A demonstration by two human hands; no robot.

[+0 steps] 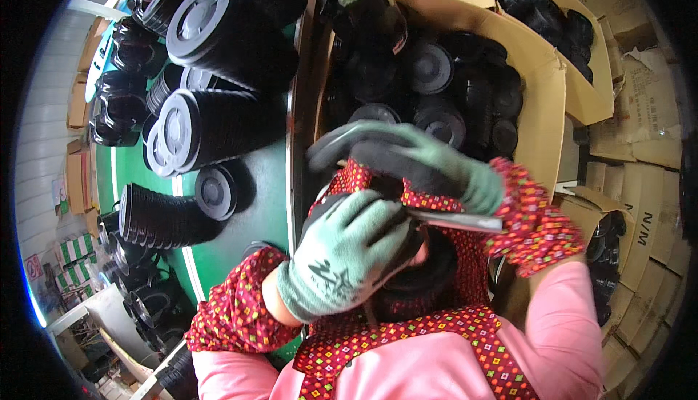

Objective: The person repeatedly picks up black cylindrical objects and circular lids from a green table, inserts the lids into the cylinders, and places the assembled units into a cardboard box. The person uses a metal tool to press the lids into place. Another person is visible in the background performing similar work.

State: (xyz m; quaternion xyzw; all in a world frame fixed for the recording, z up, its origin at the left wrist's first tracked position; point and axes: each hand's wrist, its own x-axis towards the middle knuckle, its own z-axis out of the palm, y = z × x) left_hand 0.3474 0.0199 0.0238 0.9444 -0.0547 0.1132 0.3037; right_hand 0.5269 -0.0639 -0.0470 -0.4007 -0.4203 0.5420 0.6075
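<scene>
My left hand [347,258], in a pale green glove with dark fingertips, is closed in front of my chest. Its fingers curl against a black rounded part [430,265], mostly hidden by the glove and in shadow. A narrow, shiny metal strip [465,221] sticks out to the right beside those fingers; which hand holds it, if either, I cannot tell. Just above, my right hand [422,156], in a matching glove, reaches leftward and is smeared by motion. Whether its fingers grip anything is unclear. A patterned red apron [407,327] lies behind both hands.
To the left, a green work table [269,182] carries stacks of black round lids [182,127] and a loose lid [216,192]. Ahead, a large cardboard box [542,102] holds many black round parts [440,124]. More cartons [640,254] line the right side.
</scene>
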